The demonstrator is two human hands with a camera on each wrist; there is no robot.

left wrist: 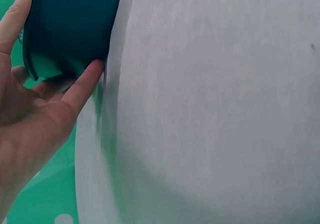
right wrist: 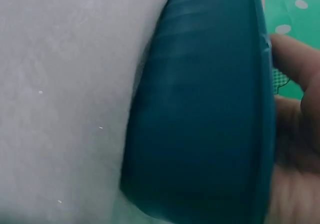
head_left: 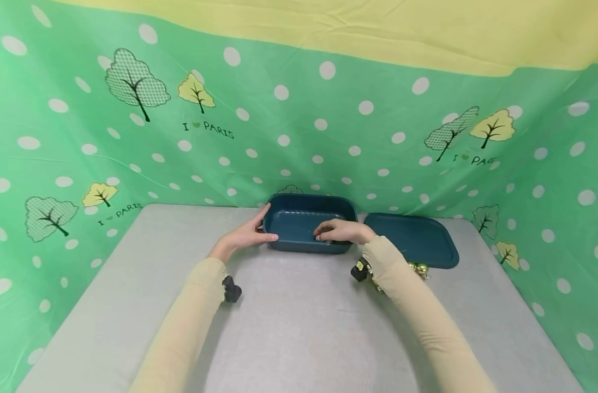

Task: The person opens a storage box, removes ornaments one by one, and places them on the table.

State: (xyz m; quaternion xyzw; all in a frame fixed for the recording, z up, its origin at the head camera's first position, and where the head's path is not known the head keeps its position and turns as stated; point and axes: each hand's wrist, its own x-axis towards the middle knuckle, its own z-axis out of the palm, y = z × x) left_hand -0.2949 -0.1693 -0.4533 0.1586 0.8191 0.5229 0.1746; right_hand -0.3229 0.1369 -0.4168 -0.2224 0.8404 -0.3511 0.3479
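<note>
A deep blue rectangular box [head_left: 299, 246] stands at the far edge of the table, its open top up. My left hand [head_left: 247, 236] holds its left end, thumb on the front rim and fingers spread along the end wall. In the left wrist view, the fingers [left wrist: 85, 86] lie against the box wall. My right hand [head_left: 345, 231] reaches over the front rim into the right part, fingers bent downward. A tiny shiny spot shows under it at the rim; I cannot tell whether the fingers hold something.
A flat blue lid [head_left: 417, 237] lies right of the box. Several small gold ball ornaments [head_left: 422, 268] sit in front of it, partly behind the right sleeve. A green dotted curtain [head_left: 299, 125] hangs right behind the grey table [head_left: 289, 327].
</note>
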